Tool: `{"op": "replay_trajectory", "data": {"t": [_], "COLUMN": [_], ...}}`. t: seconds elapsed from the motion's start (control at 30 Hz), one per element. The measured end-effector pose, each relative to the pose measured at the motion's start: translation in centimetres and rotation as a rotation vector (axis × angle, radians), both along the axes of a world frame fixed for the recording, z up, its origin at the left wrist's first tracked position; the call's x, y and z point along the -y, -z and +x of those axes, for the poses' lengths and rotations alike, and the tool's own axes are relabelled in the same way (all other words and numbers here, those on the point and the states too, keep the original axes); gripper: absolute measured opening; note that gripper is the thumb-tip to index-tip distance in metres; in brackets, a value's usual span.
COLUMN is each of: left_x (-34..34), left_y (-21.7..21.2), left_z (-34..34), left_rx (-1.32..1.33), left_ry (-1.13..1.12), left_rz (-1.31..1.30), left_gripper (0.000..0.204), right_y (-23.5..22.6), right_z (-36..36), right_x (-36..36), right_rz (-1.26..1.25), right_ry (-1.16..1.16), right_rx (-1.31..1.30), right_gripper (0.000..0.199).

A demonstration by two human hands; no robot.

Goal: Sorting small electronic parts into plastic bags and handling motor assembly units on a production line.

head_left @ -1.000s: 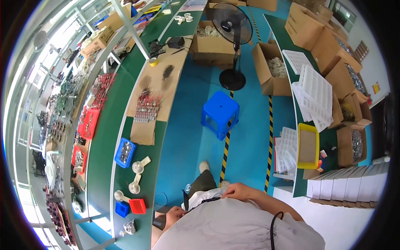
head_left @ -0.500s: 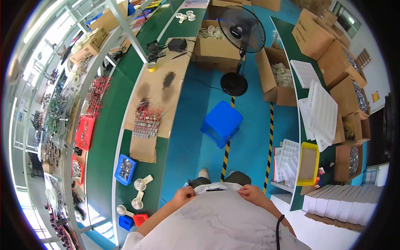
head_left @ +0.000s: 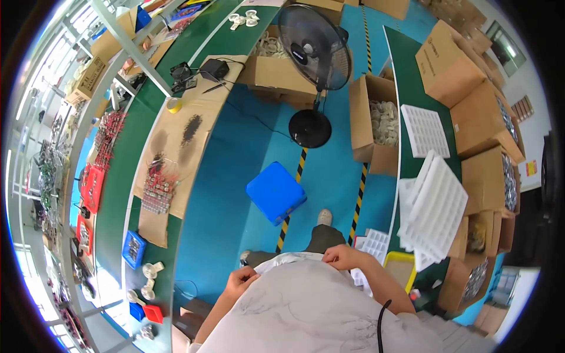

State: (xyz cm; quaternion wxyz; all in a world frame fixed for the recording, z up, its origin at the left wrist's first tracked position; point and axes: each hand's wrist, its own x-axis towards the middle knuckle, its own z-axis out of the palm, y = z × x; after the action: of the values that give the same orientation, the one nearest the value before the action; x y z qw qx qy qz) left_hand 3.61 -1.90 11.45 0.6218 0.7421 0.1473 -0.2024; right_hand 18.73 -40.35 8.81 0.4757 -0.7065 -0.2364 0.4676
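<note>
My left hand (head_left: 240,280) is closed at the lower edge of my white shirt (head_left: 306,294), its fingers pinching the cloth. On the other side of the hem, my right hand (head_left: 342,257) grips the shirt in the same way. Both hands are at waist height. Beyond them, a blue plastic stool (head_left: 276,193) stands on the floor. My right shoe (head_left: 324,217) shows ahead of my left shoe (head_left: 245,255), which is partly hidden by the shirt.
A green workbench (head_left: 118,194) at left carries cardboard, wired parts (head_left: 158,191) and a blue tray (head_left: 134,249). Ahead stands a black fan (head_left: 311,128), with an open carton (head_left: 366,117) beside it. White trays (head_left: 438,206) and a yellow-rimmed tray (head_left: 410,282) lie at right.
My right foot has moved forward. The view has shifted and turned, so the stool and left bench appear farther left. Both hands keep hold of the shirt hem.
</note>
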Motion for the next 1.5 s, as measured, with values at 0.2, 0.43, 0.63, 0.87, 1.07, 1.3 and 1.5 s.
{"op": "replay_trajectory", "data": {"t": [0.2, 0.43, 0.63, 0.87, 1.07, 1.3, 1.5], "left_x": [9.3, 13.4, 14.1, 12.2, 9.6, 5.0, 6.2], "left_y": [-3.4, -4.4, -2.6, 0.0, 3.1, 6.3, 10.3], "left_z": [6.0, 10.0, 12.6, 17.0, 16.4, 19.6, 22.0], "left_rx": [0.022, -0.062, -0.070, -0.018, -0.203, -0.483, -0.547], "left_ry": [-0.191, -0.365, -0.436, -0.407, -0.553, -0.407, 0.003], "left_rz": [0.016, -0.008, 0.013, 0.072, 0.063, 0.044, 0.232], "left_gripper": [0.017, 0.022, 0.024, 0.026, 0.028, 0.035, 0.044], "right_y": [-4.6, 3.7, 8.1, 11.0, 16.7, 27.6, 30.1], "right_z": [13.0, 20.5, 22.3, 25.2, 27.7, 44.0, 58.0], "right_x": [4.7, 9.0, 11.4, 13.4, 10.3, 0.7, -5.6], "right_rz": [-0.303, -0.502, -0.568, -0.752, -0.687, -0.670, -0.473], "right_ry": [-0.241, -0.335, -0.059, -0.102, 0.189, 0.574, 1.024], "right_rx": [-0.271, 0.151, 0.229, 0.229, 0.151, 0.558, 0.716], "right_gripper": [0.029, 0.048, 0.049, 0.047, 0.049, 0.060, 0.075]}}
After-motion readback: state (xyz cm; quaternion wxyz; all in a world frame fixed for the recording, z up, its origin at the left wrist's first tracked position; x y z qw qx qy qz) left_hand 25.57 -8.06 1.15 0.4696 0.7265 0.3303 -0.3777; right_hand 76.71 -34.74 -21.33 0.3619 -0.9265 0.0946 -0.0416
